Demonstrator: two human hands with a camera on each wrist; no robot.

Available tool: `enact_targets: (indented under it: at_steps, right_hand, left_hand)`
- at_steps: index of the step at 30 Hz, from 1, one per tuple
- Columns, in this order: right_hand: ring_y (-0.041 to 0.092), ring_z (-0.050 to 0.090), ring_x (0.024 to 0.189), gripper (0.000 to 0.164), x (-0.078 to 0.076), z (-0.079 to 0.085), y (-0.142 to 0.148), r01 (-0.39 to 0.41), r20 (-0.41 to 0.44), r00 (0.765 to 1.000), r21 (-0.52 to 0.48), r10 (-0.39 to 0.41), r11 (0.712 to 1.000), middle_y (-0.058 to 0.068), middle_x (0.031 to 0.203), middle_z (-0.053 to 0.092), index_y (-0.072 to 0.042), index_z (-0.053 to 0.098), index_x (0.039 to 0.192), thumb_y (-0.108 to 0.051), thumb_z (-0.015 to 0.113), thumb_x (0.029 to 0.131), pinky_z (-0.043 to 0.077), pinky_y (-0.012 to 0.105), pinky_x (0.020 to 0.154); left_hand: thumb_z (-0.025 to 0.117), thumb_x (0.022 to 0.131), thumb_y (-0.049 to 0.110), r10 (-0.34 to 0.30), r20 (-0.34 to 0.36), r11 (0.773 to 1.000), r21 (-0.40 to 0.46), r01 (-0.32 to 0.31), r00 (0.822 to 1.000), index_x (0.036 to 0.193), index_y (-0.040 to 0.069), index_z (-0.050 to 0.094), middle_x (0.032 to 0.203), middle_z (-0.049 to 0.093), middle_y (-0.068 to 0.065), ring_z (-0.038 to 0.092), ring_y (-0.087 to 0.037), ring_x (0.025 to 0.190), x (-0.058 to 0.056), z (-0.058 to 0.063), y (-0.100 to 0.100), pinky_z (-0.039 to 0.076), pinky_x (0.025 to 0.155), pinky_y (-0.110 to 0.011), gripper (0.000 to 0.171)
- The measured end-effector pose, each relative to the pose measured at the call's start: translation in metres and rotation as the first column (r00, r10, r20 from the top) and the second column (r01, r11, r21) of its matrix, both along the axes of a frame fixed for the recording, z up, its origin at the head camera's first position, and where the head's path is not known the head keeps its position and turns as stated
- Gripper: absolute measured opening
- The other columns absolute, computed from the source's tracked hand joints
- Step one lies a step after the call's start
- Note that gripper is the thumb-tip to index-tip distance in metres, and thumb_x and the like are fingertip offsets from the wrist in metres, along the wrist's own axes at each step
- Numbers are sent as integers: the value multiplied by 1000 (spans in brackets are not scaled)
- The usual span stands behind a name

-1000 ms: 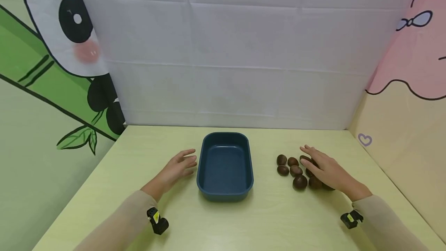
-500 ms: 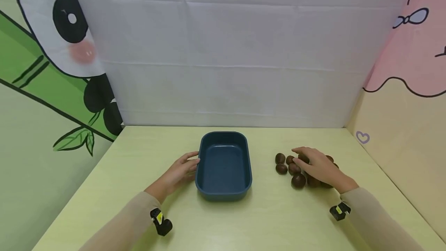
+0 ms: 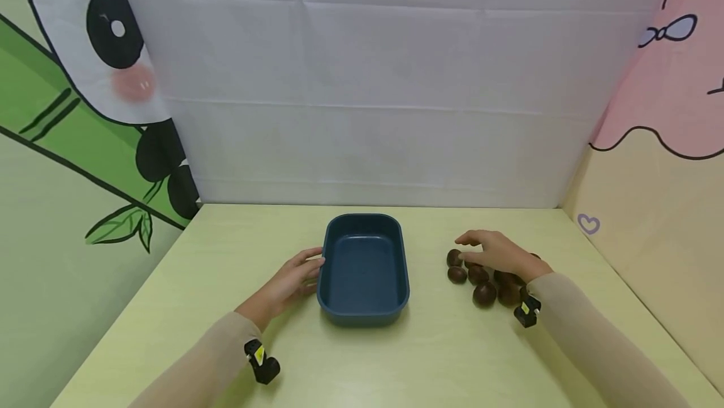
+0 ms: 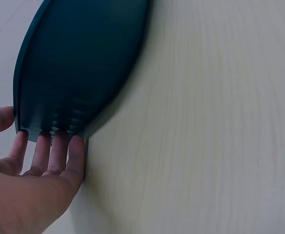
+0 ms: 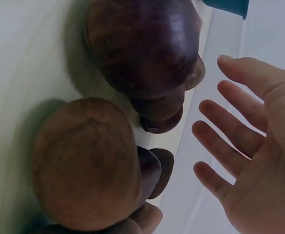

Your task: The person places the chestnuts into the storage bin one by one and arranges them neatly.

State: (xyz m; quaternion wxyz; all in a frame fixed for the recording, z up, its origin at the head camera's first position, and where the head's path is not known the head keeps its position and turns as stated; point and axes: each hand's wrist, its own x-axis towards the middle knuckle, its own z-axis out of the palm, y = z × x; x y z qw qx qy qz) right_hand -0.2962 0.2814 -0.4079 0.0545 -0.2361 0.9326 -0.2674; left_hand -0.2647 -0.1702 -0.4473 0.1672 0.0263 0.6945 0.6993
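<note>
A dark blue rectangular tub (image 3: 364, 282) stands on the table, its inside bare. My left hand (image 3: 290, 281) touches its left side, fingertips along the outer wall, as the left wrist view of the hand (image 4: 40, 170) also shows. Several brown chestnuts (image 3: 484, 294) lie in a loose cluster to the right of the tub. Over them reaches my right hand (image 3: 498, 253), thumb and forefinger spread around the leftmost far chestnut (image 3: 454, 258). In the right wrist view the fingers of this hand (image 5: 254, 131) are extended with nothing between them; large chestnuts (image 5: 88, 163) fill the foreground.
The pale wooden table (image 3: 396, 370) meets a white sheet (image 3: 373, 112) at the back. Printed walls, green on the left (image 3: 45, 207) and pink and cream on the right (image 3: 662, 219), flank it. Each wrist carries a small black camera (image 3: 262, 363).
My right hand has moved left across the chestnuts to their left end. The left hand has come right to touch the tub. Tub and chestnuts have kept their places on the table.
</note>
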Motion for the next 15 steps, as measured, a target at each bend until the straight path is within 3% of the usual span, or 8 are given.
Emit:
enact_targets:
  at_steps: [5, 15]
  right_hand:
    - [37, 53, 125, 40, -8, -3, -5, -7, 63, 998, 16, 6, 1000, 14, 132, 61, -3, 60, 134, -24, 64, 100, 42, 55, 103]
    - [33, 59, 118, 40, -23, -12, -11, -50, 67, 997, 75, 45, 996, 9, 124, 67, -4, 66, 129, -26, 69, 96, 45, 53, 100]
  left_hand:
    - [51, 107, 25, -1, -5, 1000, -5, 1, 1000, 153, 5, 33, 142, 53, -23, 53, -33, 129, 0, 0, 0, 40, 108, -52, 53]
    - [53, 106, 27, -9, -14, 1000, 10, 9, 1000, 153, 6, 33, 143, 50, -23, 53, -33, 129, 0, -3, -1, 40, 107, -51, 56]
